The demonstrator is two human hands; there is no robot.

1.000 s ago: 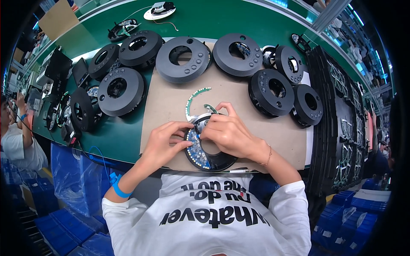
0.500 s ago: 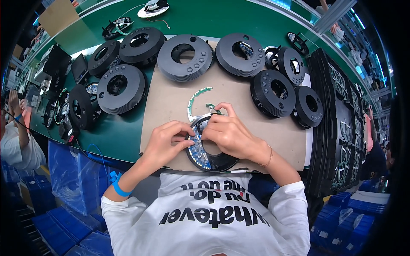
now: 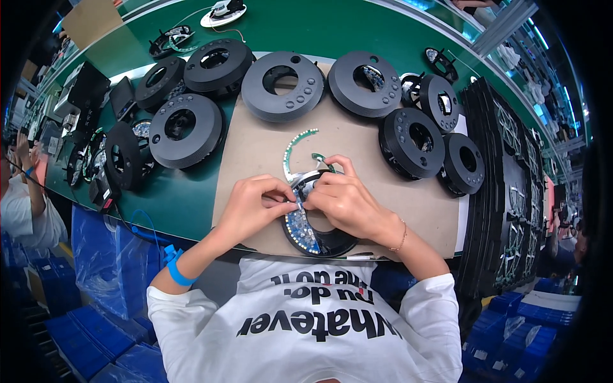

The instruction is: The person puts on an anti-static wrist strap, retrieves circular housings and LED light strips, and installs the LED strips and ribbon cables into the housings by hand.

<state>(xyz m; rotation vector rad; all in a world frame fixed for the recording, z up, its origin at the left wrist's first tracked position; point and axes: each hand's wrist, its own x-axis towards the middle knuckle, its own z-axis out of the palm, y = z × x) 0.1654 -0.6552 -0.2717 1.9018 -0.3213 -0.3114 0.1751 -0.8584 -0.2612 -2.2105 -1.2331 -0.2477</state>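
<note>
A round black housing (image 3: pixel 333 247) lies at the near edge of the brown mat, with a curved blue circuit board (image 3: pixel 299 231) along its left side. Above that board, my left hand (image 3: pixel 253 201) is closed in a pinch; whatever its fingertips hold is too small to make out. My right hand (image 3: pixel 348 199) bends over the housing's upper right, thumb and fingers closed near the board's top end. Its fingers hide what they grip. From the housing's far side, a curved green strip (image 3: pixel 290 150) with small light squares reaches across the mat. A small green board (image 3: pixel 318 157) is by my right index finger.
Several dark grey ring-shaped units, among them one ring (image 3: pixel 283 87) in the middle, surround the brown mat (image 3: pixel 255 153). Black trays (image 3: pixel 504 185) with green strips are stacked at right. A white round part (image 3: pixel 223 15) sits at the back. Another person's arm (image 3: pixel 32 191) shows far left.
My left fingertips have shifted slightly right and come closer together over the blue board. My right hand stays almost in place. The whole view has shifted a little.
</note>
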